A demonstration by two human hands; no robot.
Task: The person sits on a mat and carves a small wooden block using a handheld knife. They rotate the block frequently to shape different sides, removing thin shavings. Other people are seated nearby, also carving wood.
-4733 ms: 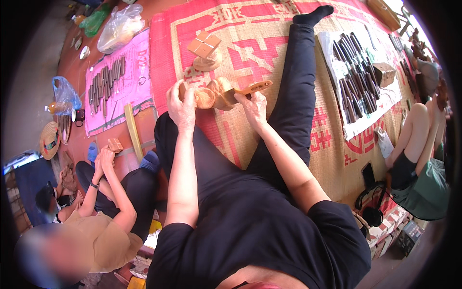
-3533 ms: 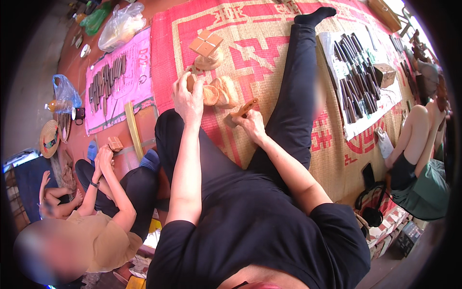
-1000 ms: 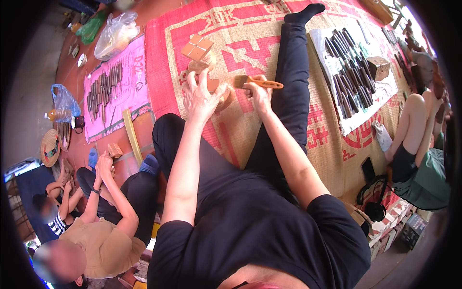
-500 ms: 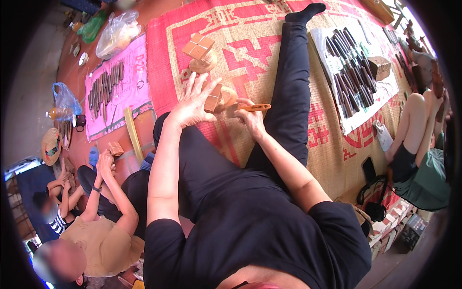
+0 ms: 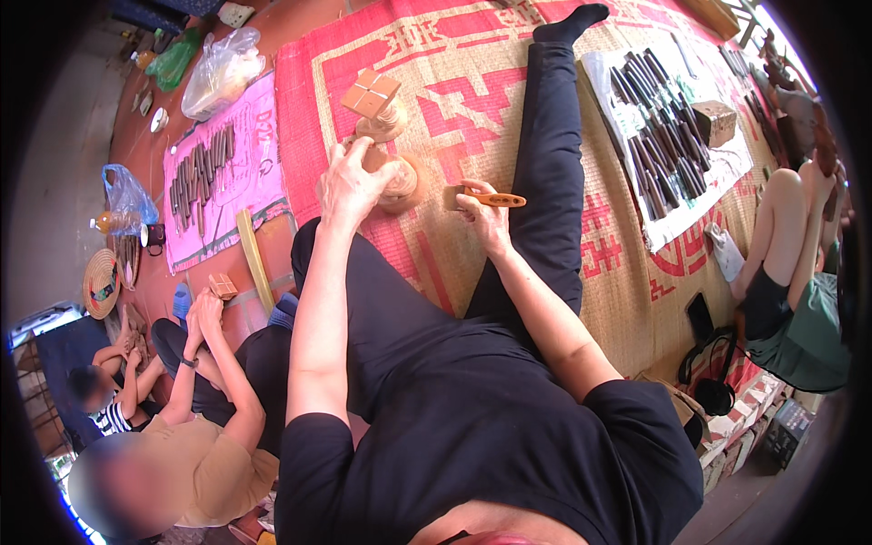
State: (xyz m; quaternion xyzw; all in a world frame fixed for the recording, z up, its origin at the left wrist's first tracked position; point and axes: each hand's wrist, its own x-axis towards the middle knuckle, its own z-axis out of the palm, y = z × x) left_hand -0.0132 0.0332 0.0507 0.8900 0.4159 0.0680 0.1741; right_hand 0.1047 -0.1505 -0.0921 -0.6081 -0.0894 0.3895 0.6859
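My left hand (image 5: pixel 356 180) curves its fingers around a wooden block, mostly hidden behind them. That block adjoins a pale, round turned wooden base (image 5: pixel 401 186). My right hand (image 5: pixel 489 222) grips a flat brush (image 5: pixel 496 199) with an orange-brown handle pointing right; its head faces left, apart from the base. Just beyond my left hand, a second wooden block (image 5: pixel 371 93), with pale lines crossing on its face, rests tilted on another round wooden base (image 5: pixel 386 123).
A red and tan woven mat (image 5: pixel 454 163) lies beneath. Dark-handled tools (image 5: pixel 658 127) cover a white cloth at right; more tools (image 5: pixel 202 173) lie on a pink cloth (image 5: pixel 245 150) at left. A person (image 5: pixel 209 413) sits at left holding a small block (image 5: pixel 222 286); another sits far right.
My left hand has gone from spread fingers to curled around the block, which has shifted left with its base. My right hand and the brush have moved slightly right, away from the base.
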